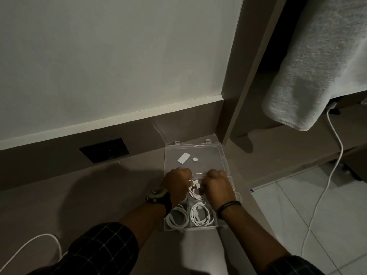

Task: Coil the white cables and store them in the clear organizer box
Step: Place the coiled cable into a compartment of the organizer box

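Both my left hand (177, 182) and right hand (216, 185) were clamped on the white cable (193, 190) over the organizer box (198, 151); light, springy, best pinched across its loops.

My organizer box (198, 153) is clear, glossy plastic; the coiled cables (200, 216) look smooth, rubbery white (slightly shiny). The bench (99, 195) is matt brown; the hanging towel (317, 66) is rough grey cloth.

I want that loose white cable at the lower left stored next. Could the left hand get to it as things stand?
Probably yes. The loose cable lies bare on the brown surface beside the left sleeve, nothing over it. But the left hand is busy in the box with another cable.
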Available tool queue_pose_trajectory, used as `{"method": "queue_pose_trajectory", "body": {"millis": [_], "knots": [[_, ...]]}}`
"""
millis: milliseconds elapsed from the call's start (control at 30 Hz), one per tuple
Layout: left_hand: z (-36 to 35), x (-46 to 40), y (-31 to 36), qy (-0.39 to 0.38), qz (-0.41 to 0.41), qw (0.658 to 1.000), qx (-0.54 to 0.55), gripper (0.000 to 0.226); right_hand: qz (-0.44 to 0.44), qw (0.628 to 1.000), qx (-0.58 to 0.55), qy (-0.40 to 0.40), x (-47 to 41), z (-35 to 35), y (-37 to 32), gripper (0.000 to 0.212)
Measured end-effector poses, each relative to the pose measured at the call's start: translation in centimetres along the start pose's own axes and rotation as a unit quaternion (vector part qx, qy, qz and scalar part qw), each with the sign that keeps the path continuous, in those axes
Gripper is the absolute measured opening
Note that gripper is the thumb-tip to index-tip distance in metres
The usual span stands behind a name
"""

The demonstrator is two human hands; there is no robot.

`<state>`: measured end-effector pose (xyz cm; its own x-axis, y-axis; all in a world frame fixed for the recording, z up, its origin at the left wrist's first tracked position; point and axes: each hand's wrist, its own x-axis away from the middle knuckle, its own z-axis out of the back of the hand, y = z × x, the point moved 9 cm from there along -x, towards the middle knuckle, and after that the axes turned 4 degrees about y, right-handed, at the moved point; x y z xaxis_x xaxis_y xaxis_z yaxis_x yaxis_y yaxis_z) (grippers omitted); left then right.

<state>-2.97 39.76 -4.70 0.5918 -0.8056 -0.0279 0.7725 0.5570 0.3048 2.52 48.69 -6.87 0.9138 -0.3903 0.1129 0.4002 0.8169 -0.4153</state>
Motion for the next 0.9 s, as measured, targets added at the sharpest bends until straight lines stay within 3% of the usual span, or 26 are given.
{"method": "queue_pose_trajectory", "body": {"millis": [67,167,200,367,433,567,633,733,800,900], "knots": [[-0.1,0.3,0.4,-0.024,-0.008,1.0,-0.016,0.016,-0.033,0.998,-0.038,0.032,-0.2,0.0,0.8,0.006],[0.2,0.3,1.2,-0.03,-0.033,0.999,-0.012,0.013,-0.044,0.996,-0.071,-0.024,-0.3,-0.7,0.9,0.009],[0.7,0.3,1.4,-0.004,-0.047,0.999,-0.023,0.015,-0.028,0.998,-0.061,-0.015,-0.4,-0.4,0.8,0.013],[-0.2,0.5,1.9,-0.035,-0.06,0.997,-0.045,0.014,-0.027,0.989,-0.141,0.034,-0.2,1.8,1.2,0.006],[0.7,0.4,0.3,-0.008,0.005,1.0,0.012,0.005,-0.045,0.979,-0.189,0.06,-0.1,2.6,1.8,0.006],[3.2,1.8,-2.7,0.072,0.111,0.976,0.172,0.015,-0.071,0.963,-0.241,0.095,0.2,3.7,2.9,0.013],[4.2,3.5,-4.8,0.081,0.192,0.962,0.177,0.016,-0.088,0.954,-0.267,0.107,0.5,4.2,3.1,0.017],[6.1,6.7,-7.2,0.095,0.198,0.957,0.187,0.015,-0.084,0.946,-0.28,0.139,0.9,5.4,2.3,0.015],[8.0,10.4,-10.0,0.122,0.227,0.95,0.178,0.015,-0.054,0.945,-0.288,0.144,1.2,5.8,0.1,0.014],[10.3,18.0,-15.0,0.167,0.33,0.91,0.189,0.014,0.017,0.949,-0.301,0.094,2.4,4.1,-6.1,0.014]]}}
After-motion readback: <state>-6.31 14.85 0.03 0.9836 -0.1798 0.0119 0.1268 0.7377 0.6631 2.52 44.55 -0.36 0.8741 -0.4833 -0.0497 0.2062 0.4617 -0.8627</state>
